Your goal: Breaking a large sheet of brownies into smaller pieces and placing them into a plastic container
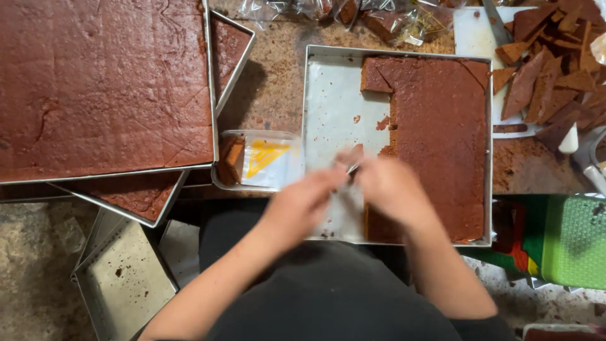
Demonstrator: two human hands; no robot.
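Both hands meet over the metal tray (328, 95) of brown cake (439, 126). Left hand (303, 202) and right hand (388, 186) blurred, pinching 1 small piece (349, 156); plastic box (265, 161) just left.

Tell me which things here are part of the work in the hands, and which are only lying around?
In use:
- left hand and right hand, together over the tray
- tray with partly cut brown cake
- clear box holding cake pieces, beside the tray

Lying about:
- full cake tray, stacked on others
- empty pans
- cake offcuts
- green basket
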